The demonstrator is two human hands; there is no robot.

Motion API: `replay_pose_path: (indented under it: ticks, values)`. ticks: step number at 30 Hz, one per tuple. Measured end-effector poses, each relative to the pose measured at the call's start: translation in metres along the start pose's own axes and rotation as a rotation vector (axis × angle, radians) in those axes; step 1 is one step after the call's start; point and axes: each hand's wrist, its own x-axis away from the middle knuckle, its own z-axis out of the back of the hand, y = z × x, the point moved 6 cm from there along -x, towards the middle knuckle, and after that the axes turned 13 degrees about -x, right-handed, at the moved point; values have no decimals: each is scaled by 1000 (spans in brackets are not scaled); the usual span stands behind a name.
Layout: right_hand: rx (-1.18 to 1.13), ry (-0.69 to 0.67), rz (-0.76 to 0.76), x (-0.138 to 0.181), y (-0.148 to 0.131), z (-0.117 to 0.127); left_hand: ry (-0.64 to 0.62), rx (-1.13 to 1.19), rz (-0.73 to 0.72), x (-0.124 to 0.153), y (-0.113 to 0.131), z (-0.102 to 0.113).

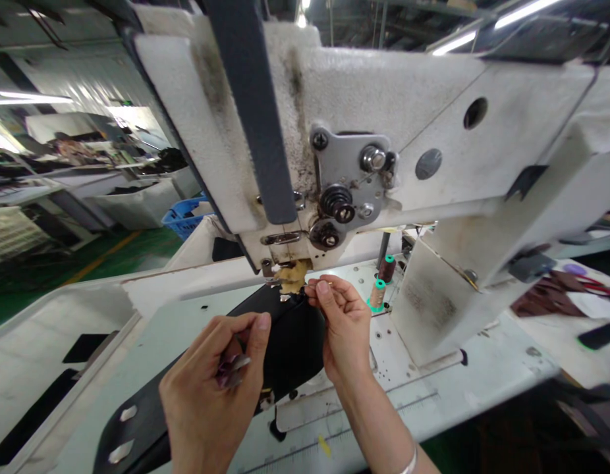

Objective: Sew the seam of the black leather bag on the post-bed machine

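My left hand (213, 388) is closed above the black leather-like piece (290, 349), thumb and forefinger pinched together. Curled in its palm is what looks like a pair of thread snips (232, 372), their pale tips pointing right. My right hand (343, 322) is pinched right beside the needle area of a white sewing machine (408, 112). A thin, gold-glinting bit shows at its fingertips, too small to name. The presser foot area is wrapped in tan, ragged material (292, 276). Under it lies the black piece, its lower-left end bearing two shiny metal-coloured patches.
Behind my right hand stand a tan thread spool (378, 296) and a dark brown one (387, 268). A blue basket (184, 217) is beyond the table on the left. Brown pieces (547, 293) and a black spool (600, 336) lie at right. A white bin (48, 342) borders the left.
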Motion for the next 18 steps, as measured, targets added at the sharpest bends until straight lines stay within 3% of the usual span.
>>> replay_pose_path:
  ticks: [18]
  values:
    - [42,-44,-8,-6,-3,-4,13,-14,-16,-1,1,-1]
